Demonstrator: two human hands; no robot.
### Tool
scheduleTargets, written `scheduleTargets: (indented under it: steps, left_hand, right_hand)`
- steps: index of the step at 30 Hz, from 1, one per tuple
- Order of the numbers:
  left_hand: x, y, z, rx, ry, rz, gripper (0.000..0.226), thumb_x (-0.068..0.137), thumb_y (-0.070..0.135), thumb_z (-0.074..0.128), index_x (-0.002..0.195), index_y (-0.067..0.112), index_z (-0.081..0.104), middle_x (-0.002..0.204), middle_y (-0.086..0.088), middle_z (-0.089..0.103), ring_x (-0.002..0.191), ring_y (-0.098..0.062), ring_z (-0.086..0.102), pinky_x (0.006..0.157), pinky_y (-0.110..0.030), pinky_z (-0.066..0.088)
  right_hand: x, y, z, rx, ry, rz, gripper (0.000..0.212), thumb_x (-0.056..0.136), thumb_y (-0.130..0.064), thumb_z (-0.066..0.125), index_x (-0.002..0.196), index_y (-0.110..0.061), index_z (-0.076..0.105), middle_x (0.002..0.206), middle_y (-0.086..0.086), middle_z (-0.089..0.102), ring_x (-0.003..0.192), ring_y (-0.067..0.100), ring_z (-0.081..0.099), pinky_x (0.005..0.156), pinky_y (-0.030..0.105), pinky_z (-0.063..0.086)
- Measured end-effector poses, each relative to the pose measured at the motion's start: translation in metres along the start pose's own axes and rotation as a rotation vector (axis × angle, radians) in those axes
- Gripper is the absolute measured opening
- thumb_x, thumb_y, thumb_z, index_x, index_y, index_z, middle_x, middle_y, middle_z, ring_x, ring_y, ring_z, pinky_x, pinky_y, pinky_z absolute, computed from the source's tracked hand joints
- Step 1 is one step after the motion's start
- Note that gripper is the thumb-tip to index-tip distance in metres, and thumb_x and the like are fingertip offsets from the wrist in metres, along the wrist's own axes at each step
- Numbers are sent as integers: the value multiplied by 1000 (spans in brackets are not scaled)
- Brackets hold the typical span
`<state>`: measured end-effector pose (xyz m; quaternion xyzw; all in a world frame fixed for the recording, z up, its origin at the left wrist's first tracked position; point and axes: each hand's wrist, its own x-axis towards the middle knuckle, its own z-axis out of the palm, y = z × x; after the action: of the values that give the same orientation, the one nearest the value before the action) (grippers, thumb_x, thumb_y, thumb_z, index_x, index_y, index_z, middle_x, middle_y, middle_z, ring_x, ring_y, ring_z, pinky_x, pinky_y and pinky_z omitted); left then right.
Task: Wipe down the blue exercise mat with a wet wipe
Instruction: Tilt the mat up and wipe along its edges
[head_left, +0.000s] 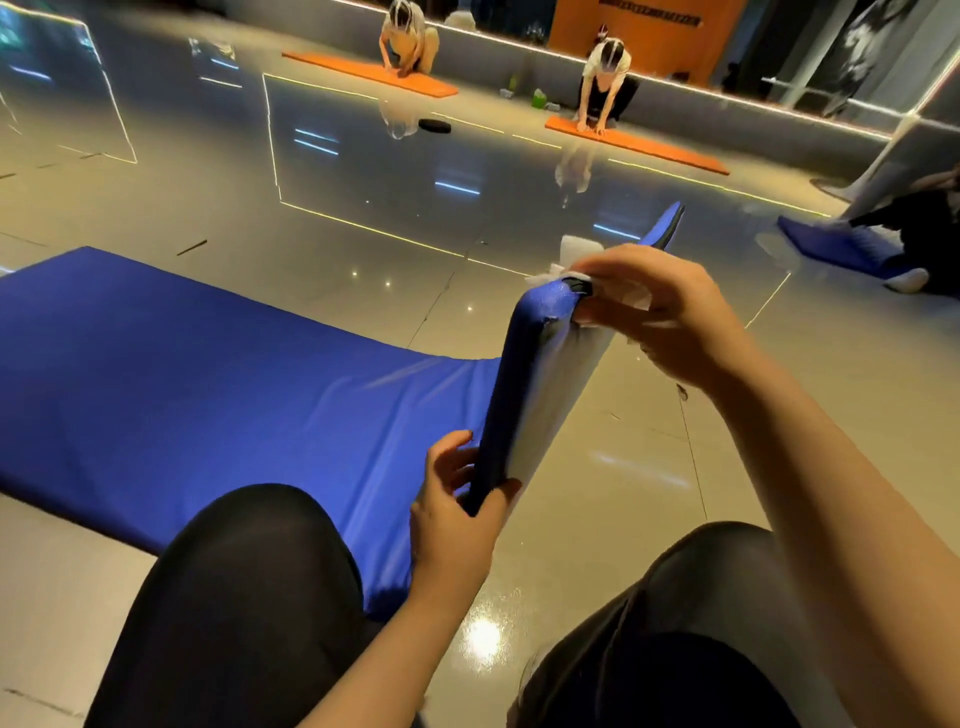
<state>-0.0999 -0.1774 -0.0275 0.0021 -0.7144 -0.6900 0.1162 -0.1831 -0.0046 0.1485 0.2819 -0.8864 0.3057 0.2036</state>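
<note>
— Blue mat (156, 374), where does it lie?
— Flat on the glossy floor (597, 467) at the left, with its right edge lifted upright between the knees.
— And the left hand (457, 509)?
— Its grip is closed around the lower part of that raised edge.
— The right hand (660, 312)?
— Higher up, pinching a white wipe (636, 299) over the top of the edge.
— Behind?
— Two people kneel on orange mats (639, 143).
</note>
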Motion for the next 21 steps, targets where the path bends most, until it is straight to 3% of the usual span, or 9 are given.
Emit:
scheduleTargets:
  steps: [3, 5, 8, 10, 12, 14, 16, 18, 21]
  left_hand:
    - [11, 12, 4, 34, 14, 108, 37, 77, 35, 75, 102, 46, 50, 99, 26, 62, 97, -3, 62, 79, -27, 54]
    - [19, 20, 11, 91, -2, 144, 30, 75, 50, 67, 100, 52, 50, 99, 29, 62, 90, -4, 63, 76, -39, 54]
    - [30, 25, 27, 181, 6, 179, 37, 83, 35, 73, 103, 51, 47, 101, 30, 61, 87, -10, 64, 73, -43, 53]
    - [34, 32, 38, 221, -9, 212, 41, 86, 26, 74, 105, 49, 46, 94, 28, 64, 90, -13, 65, 71, -42, 53]
    - [35, 43, 45, 239, -30, 255, 30, 84, 42, 67, 105, 46, 45, 90, 27, 64, 89, -12, 65, 71, -41, 53]
    - [38, 48, 47, 257, -33, 314, 29, 83, 45, 63, 106, 44, 45, 95, 22, 65, 89, -16, 67, 70, -42, 55]
    - [42, 46, 48, 262, -27, 328, 38, 84, 28, 73, 107, 42, 47, 97, 19, 64, 89, -23, 67, 68, -44, 55]
    - [44, 41, 50, 255, -31, 278, 42, 82, 16, 77, 109, 38, 54, 95, 19, 62, 91, -25, 67, 69, -45, 55]
    - [48, 33, 60, 242, -54, 223, 41, 83, 20, 75, 120, 22, 57, 97, 20, 60, 93, -20, 65, 73, -42, 54]
  right_hand:
    - [-7, 2, -24, 63, 82, 79, 30, 82, -31, 67, 111, -28, 64, 103, -16, 65, 91, -1, 60, 84, 27, 49]
    - [-19, 7, -32, -84, 210, 50, 30, 88, -32, 63, 117, -23, 67, 108, -13, 67, 94, 2, 63, 83, 36, 54]
    - [-35, 6, -37, -170, 501, -40, 22, 96, -22, 51, 113, -20, 65, 105, -6, 65, 93, 4, 62, 72, 43, 57]
    - [-42, -4, -36, -198, 630, -129, 20, 99, -14, 50, 115, -18, 62, 111, 2, 67, 100, 10, 64, 77, 39, 57]
    - [-49, -11, -26, -398, 517, -282, 23, 100, -13, 49, 118, -12, 62, 124, 12, 65, 119, 25, 61, 99, 42, 50]
    - [-54, -10, -11, -721, 201, -424, 29, 97, -19, 51, 120, -11, 66, 131, 12, 62, 129, 29, 52, 114, 49, 33]
    - [-57, 3, -7, -939, -47, -469, 39, 91, -26, 62, 128, -15, 64, 136, 9, 59, 135, 28, 45, 116, 52, 23]
    - [-53, 17, -14, -1015, -185, -484, 57, 80, -22, 75, 134, -17, 58, 138, 8, 57, 135, 28, 44, 112, 55, 20]
    - [-37, 32, -26, -1064, -270, -559, 64, 65, -10, 83, 126, -15, 65, 123, 10, 67, 118, 31, 61, 108, 50, 27]
